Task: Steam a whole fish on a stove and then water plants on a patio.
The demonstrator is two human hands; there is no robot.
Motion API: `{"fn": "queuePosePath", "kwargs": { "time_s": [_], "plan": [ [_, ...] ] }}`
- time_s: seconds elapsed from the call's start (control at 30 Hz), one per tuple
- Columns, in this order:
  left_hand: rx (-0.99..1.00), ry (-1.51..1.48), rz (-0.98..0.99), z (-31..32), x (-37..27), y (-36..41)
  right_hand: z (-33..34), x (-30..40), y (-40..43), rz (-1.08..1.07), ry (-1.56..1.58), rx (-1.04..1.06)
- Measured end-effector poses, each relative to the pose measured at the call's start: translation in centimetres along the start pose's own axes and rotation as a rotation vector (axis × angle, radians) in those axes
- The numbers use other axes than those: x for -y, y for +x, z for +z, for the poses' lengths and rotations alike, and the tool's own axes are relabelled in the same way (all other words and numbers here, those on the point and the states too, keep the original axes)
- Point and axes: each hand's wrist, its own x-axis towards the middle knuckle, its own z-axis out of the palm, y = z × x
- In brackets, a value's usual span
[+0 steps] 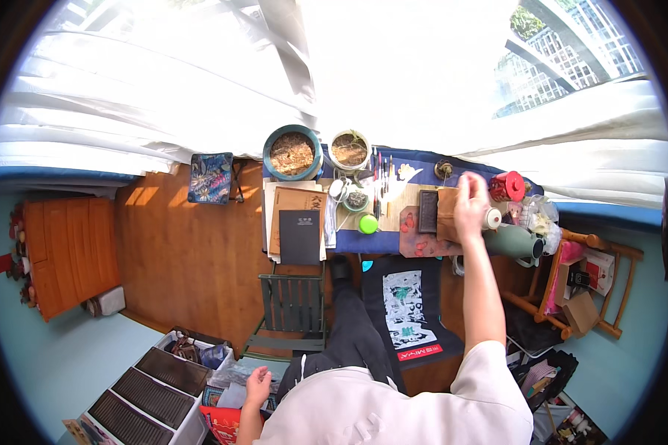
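My right hand (471,203) is stretched over the right part of the table, above a brown mat (447,214) and beside a dark rectangular tray (428,211). Its fingers are bent together; whether they hold something is unclear. A small bronze-coloured holder (443,169) stands just left of the fingertips. A red lidded canister (506,186), a white lidded jar (491,218) and a grey-green pitcher (509,243) are to the right of the hand. My left hand (259,384) hangs low at my side, fingers loosely apart, with nothing seen in it.
Books (299,236), a green-lidded jar (368,224), brushes (385,178) and two plant pots, one teal-rimmed (293,152), are on the table. A slatted folding chair (292,303) and a black cloth-covered chair (403,311) stand before it. Plastic drawers (153,395) are at lower left, a wooden rack (590,278) at right.
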Motion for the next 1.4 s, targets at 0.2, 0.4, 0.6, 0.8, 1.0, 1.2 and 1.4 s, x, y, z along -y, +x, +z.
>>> {"fn": "queuePosePath", "kwargs": {
  "time_s": [0.2, 0.4, 0.6, 0.8, 1.0, 1.2, 1.4],
  "plan": [
    [0.040, 0.106, 0.005, 0.8, -2.4, -0.7, 10.0, -11.6, -20.6, 0.515, -0.358, 0.723],
    [0.088, 0.078, -0.040, 2.4, -4.1, -2.4, 14.4, -14.9, -23.6, 0.723, -0.334, 0.816],
    [0.106, 0.121, -0.020, 3.1, -3.1, -1.1, 15.5, -24.6, -27.5, 0.740, -0.117, 0.761],
    [0.050, 0.116, 0.025, 3.2, -2.8, -1.7, 15.9, -17.1, -26.0, 1.014, 0.268, 0.772],
    [0.124, 0.389, 0.281, 5.4, -12.7, -0.2, 12.2, -11.3, -23.2, 0.683, 0.171, 0.787],
    [0.175, 0.601, 0.912, 10.7, -27.3, 4.1, 8.0, -1.1, -19.3, 0.363, 0.059, 0.902],
    [-0.049, 0.709, 1.305, 15.2, -37.7, 4.0, 4.7, 7.4, -18.2, 0.263, -0.027, 1.007]
  ]
}}
